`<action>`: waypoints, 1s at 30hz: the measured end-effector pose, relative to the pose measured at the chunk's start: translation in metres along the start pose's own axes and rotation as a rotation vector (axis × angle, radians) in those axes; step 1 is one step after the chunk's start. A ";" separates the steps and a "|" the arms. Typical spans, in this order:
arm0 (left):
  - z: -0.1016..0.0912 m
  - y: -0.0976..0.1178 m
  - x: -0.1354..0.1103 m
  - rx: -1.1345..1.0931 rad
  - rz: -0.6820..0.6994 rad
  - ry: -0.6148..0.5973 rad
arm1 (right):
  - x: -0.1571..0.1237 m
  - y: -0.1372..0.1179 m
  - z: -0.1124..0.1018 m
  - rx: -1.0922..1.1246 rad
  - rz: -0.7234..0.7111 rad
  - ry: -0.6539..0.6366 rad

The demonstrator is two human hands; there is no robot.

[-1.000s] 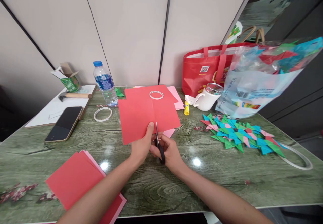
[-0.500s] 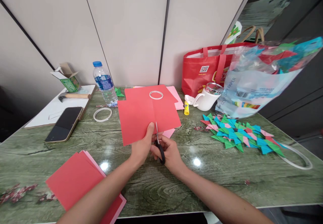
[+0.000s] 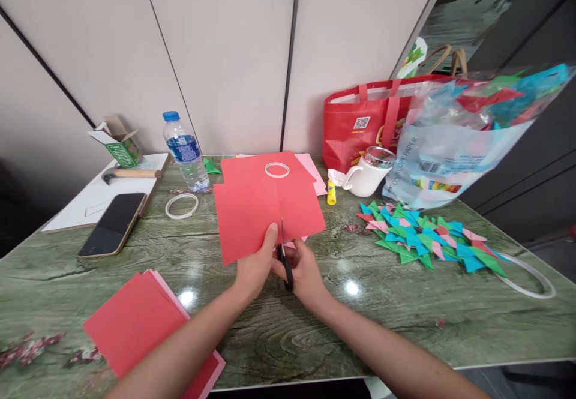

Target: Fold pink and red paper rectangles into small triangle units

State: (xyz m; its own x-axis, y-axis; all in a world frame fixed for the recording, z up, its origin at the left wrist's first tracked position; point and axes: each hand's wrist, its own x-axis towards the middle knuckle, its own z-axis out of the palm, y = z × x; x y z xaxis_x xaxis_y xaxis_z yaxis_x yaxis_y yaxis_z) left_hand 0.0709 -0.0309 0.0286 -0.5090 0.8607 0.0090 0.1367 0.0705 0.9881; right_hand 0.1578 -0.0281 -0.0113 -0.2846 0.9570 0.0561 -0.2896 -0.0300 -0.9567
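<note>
A red sheet of paper (image 3: 243,222) with a faint crease down its middle is held up over the table by my left hand (image 3: 256,267), thumb on top near its lower edge. My right hand (image 3: 305,270) is closed on black-handled scissors (image 3: 287,265). Their blades reach into the near edge of the sheet, just right of my left thumb, along the crease. Behind it lies more red paper (image 3: 238,168) on pink sheets (image 3: 312,168), with a thin white ring (image 3: 276,170) on top. My right fingers are partly hidden beneath the paper.
Left are a stack of red and pink paper (image 3: 135,321), a phone (image 3: 113,225), a hammer (image 3: 130,173), a water bottle (image 3: 185,153) and a white ring (image 3: 182,206). Right are a glue stick (image 3: 332,193), a white mug (image 3: 366,177), a red bag (image 3: 342,129) and folded paper pieces (image 3: 423,237).
The red sheet has shifted slightly right and toward me, and both hands have moved a little with it. The scissors remain at its near edge.
</note>
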 end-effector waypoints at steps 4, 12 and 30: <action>0.000 -0.001 0.000 -0.028 0.001 -0.008 | 0.000 0.001 0.000 -0.005 -0.008 0.003; 0.000 -0.004 0.000 -0.019 0.017 -0.008 | 0.000 0.005 0.000 -0.022 -0.020 -0.004; -0.001 0.000 -0.003 0.005 -0.025 -0.009 | -0.001 0.004 0.000 -0.024 -0.011 0.005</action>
State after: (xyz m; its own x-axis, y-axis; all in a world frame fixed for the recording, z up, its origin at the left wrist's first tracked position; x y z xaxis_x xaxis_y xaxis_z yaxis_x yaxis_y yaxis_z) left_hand 0.0712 -0.0339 0.0289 -0.5043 0.8633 -0.0172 0.1284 0.0947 0.9872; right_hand 0.1571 -0.0291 -0.0149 -0.2769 0.9587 0.0653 -0.2709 -0.0126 -0.9625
